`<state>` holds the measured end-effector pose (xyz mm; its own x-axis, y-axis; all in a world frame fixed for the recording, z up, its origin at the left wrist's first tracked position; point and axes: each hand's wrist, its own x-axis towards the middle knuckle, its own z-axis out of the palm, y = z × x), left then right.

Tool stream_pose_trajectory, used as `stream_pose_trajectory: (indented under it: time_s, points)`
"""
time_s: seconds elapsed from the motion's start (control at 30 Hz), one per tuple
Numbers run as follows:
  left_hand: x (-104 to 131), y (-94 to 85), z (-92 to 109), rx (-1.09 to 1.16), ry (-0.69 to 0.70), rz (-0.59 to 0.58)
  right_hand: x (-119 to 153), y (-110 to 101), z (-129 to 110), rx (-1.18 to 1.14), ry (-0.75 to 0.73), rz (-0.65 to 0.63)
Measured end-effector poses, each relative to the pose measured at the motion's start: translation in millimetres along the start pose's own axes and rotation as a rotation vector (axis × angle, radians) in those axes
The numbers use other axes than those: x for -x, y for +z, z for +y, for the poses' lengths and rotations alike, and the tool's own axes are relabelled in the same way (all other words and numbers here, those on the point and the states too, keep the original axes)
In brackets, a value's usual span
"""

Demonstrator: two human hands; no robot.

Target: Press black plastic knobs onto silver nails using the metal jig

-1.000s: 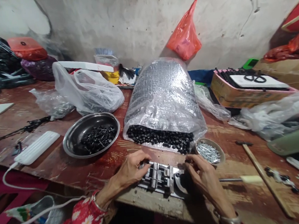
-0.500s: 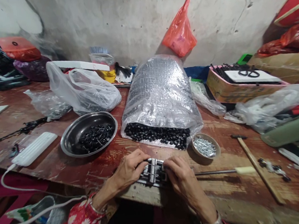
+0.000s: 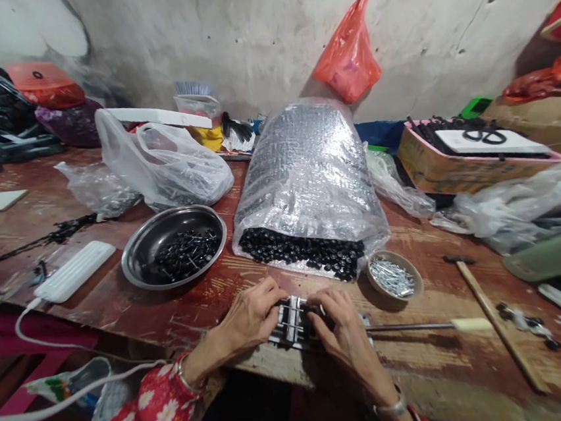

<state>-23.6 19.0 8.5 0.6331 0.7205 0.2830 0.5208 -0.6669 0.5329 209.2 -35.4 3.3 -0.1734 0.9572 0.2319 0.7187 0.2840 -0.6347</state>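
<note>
Scratched red-brown table (image 3: 251,273), cracked grey wall (image 3: 255,47). I count one steel bowl (image 3: 142,243), one small tub (image 3: 419,286), one hammer (image 3: 499,322). Metal fixture (image 3: 293,323) at near edge; my left hand (image 3: 251,316), right hand (image 3: 342,324) bent over it, grasp I can't tell.

Between the metal bowl (image 3: 137,241) and our left hand (image 3: 251,312), bare wood lets us through to the table's (image 3: 186,315) front edge, but only a slim gap parts that bowl from the silvery sack (image 3: 305,162). Mid-edge, our right hand (image 3: 344,327) and the metal fixture (image 3: 294,322) block us; further right, the rod (image 3: 411,327) and hammer (image 3: 503,331) lie in our way.
</note>
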Motion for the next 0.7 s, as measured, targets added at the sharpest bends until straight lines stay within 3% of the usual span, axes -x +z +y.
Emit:
stream_pose_trajectory:
  time_s: [0.13,0.43,0.7]
  points:
    - [-1.6,-1.8,1.2,0.022,-0.078,0.032,0.1,-0.6,0.8,-0.054,0.033,-0.006]
    - [2.2,-2.4,-8.8,0.107,-0.137,-0.021,1.1,1.8,1.5,-0.075,0.055,0.004]
    - [2.8,4.4,-7.8,0.206,-0.212,0.045,-0.1,4.2,0.8,-0.053,0.052,0.031]
